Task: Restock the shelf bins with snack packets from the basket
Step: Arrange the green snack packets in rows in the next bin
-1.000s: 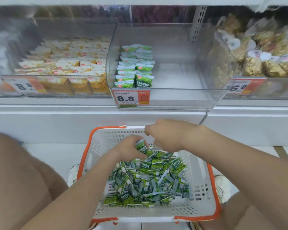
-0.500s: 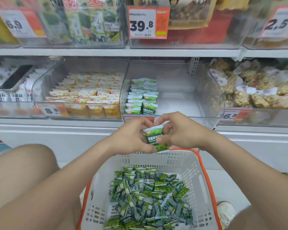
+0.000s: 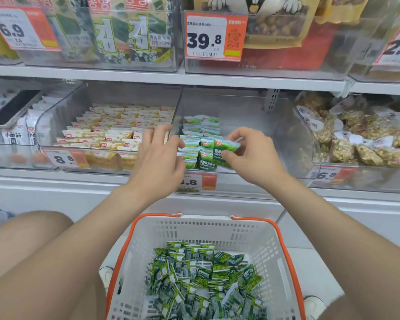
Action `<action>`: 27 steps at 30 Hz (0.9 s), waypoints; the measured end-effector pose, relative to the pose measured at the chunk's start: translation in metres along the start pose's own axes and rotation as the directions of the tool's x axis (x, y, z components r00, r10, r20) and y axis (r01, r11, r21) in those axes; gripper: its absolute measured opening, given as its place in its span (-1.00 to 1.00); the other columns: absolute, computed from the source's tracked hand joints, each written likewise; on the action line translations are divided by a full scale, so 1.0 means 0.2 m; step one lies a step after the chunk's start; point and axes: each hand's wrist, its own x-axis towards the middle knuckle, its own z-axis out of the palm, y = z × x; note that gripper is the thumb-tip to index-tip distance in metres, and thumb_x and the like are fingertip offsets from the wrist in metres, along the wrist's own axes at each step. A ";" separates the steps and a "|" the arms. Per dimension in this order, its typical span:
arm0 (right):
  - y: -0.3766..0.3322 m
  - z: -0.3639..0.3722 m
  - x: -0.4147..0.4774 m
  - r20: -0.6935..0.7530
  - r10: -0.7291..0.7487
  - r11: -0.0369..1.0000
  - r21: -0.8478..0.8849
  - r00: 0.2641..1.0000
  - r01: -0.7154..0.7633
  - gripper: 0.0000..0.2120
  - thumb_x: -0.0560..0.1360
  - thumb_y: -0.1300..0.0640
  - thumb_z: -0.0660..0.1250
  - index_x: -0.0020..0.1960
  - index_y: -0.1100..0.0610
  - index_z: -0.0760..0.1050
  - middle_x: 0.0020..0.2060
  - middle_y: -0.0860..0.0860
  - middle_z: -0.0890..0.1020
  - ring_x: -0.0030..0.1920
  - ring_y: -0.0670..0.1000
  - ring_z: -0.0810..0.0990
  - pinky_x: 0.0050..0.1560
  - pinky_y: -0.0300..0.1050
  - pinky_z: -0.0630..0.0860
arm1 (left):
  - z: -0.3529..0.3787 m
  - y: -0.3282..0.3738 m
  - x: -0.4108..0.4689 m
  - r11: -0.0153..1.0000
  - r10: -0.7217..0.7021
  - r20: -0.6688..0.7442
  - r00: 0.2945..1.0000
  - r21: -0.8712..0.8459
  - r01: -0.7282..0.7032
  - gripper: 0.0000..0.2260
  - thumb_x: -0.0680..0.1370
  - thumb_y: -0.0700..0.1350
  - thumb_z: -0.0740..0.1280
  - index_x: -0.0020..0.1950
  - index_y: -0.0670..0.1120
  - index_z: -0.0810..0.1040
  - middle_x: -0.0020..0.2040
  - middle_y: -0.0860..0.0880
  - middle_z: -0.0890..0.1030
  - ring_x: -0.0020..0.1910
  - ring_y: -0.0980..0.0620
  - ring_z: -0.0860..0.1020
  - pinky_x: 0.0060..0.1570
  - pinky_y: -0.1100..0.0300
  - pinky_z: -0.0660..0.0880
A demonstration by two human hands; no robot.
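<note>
The right hand (image 3: 252, 155) pinches a green snack packet (image 3: 225, 148) between thumb and curled fingers, holding it tilted at the front of the clear bin (image 3: 252, 116) on the shelf. The packet sits just left of the hand's fingertips and touches the front of the rows of green packets (image 3: 199, 128) already standing in the bin's left part. To the right of this hand, the bin's floor lies bare.

The left hand (image 3: 159, 158) is beside it, at the bin's left front corner. Its fingers are straight and a little spread and hold nothing, and its thumb side meets the front-left packets of the rows. Left of this hand lies a neighbouring bin of yellow packets (image 3: 116, 128). Well right of the right hand is a bin of bagged snacks (image 3: 367, 139).

Just below both hands a price tag (image 3: 203, 181) hangs on the bin front. Lower, between the forearms, stands the white basket (image 3: 286, 250) with its orange rim, holding a heap of loose green packets (image 3: 206, 280).
</note>
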 end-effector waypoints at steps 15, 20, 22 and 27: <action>0.03 0.19 0.23 0.237 0.108 0.958 -0.286 0.966 -0.037 -0.47 0.25 -0.19 0.69 -0.09 0.19 0.59 -0.23 0.03 0.62 -0.05 0.03 0.56 -0.20 -0.05 0.53 | 0.00 0.05 0.04 0.995 -0.074 0.183 0.980 0.076 0.061 -0.59 0.49 -0.31 0.32 0.32 -0.06 0.52 0.62 -0.20 0.04 0.53 -0.28 0.16 0.38 -0.15 0.32; 0.02 0.09 0.14 0.112 -0.046 0.962 -0.264 0.993 0.074 -0.80 0.58 -0.02 0.35 0.02 0.12 0.58 -0.24 0.00 0.65 0.03 0.14 0.59 0.01 0.03 0.56 | -0.01 0.07 -0.03 0.989 0.079 -0.111 0.991 0.131 -0.065 -0.73 0.44 -0.27 0.35 0.12 -0.07 0.52 0.31 -0.18 0.40 0.23 -0.23 0.34 0.07 -0.10 0.39; -0.02 0.03 0.04 0.053 -0.170 0.959 -0.219 0.984 0.178 -0.88 0.56 0.12 0.28 0.00 0.06 0.59 -0.31 -0.08 0.65 -0.15 0.07 0.64 -0.05 0.01 0.58 | -0.04 0.09 -0.07 0.987 0.152 -0.209 0.966 0.081 -0.137 -0.84 0.46 -0.22 0.35 0.01 -0.06 0.49 0.04 -0.07 0.47 0.02 -0.15 0.40 -0.10 -0.05 0.38; -0.10 -0.04 -0.28 0.247 -0.258 0.927 -0.208 0.934 0.311 -0.85 0.43 0.04 0.22 -0.14 -0.01 0.57 -0.43 -0.08 0.60 -0.31 0.02 0.58 -0.20 0.01 0.59 | 0.09 0.16 -0.24 0.997 0.039 0.254 0.966 0.051 -0.054 -0.87 0.51 0.10 0.32 -0.08 0.09 0.44 -0.22 0.08 0.56 -0.17 -0.09 0.58 -0.30 0.09 0.44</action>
